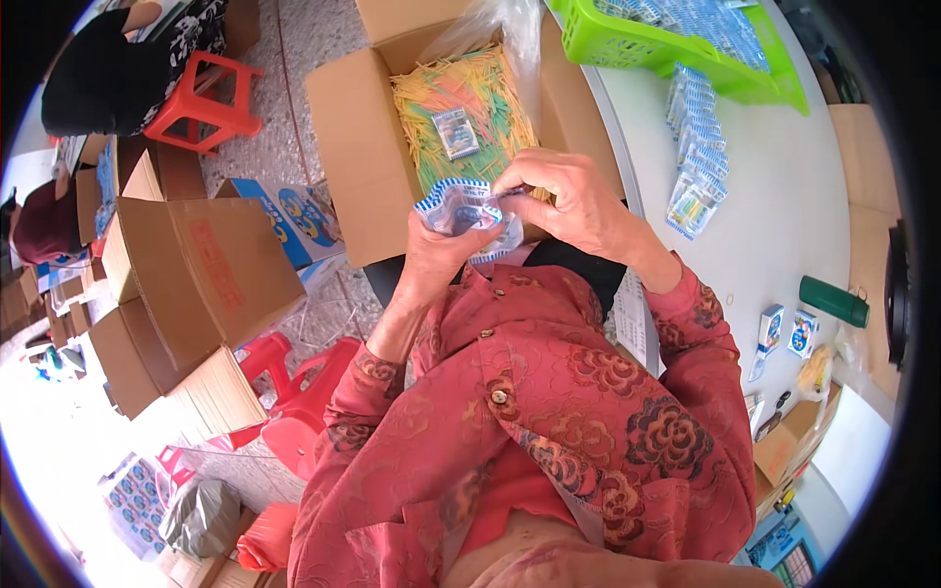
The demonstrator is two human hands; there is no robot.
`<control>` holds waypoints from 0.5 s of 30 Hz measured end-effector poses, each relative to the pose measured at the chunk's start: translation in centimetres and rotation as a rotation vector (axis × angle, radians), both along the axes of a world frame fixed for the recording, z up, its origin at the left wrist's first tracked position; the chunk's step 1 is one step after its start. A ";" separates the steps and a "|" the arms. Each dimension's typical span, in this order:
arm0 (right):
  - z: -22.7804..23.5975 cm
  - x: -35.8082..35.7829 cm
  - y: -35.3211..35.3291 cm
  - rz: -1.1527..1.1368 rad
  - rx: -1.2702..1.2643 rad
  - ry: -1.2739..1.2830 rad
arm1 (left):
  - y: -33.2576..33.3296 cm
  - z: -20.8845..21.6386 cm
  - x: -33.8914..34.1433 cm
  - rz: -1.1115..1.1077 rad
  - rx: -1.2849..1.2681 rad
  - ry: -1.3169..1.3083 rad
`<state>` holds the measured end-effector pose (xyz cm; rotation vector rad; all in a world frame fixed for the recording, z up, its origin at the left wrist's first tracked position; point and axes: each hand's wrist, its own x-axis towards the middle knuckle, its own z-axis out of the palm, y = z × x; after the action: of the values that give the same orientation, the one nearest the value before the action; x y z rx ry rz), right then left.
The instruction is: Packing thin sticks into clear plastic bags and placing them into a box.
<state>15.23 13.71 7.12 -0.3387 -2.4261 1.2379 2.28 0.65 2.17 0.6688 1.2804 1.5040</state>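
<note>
Left hand (pixel 436 257) palm and most fingers hidden behind the small blue-white packet (pixel 461 209); packet's contents indiscernible; beyond the packet, cardboard box (pixel 358 137) near wall hidden behind both hands, green basket (pixel 686 49) cut by top edge.

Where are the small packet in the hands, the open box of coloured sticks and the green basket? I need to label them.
small packet (pixel 453 208), head view, on its crumpled blue-edged front.
open box of coloured sticks (pixel 358 137), head view, on its left cardboard flap.
green basket (pixel 627 47), head view, on its near wall.
</note>
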 end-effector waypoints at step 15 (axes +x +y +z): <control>-0.3 -0.9 -1.7 -0.003 0.485 0.149 | -0.2 -0.9 -0.5 0.166 -0.058 -0.044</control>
<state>14.37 12.05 6.81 -0.1026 -2.4892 0.6116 1.78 0.41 1.30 0.4990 1.3682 1.6002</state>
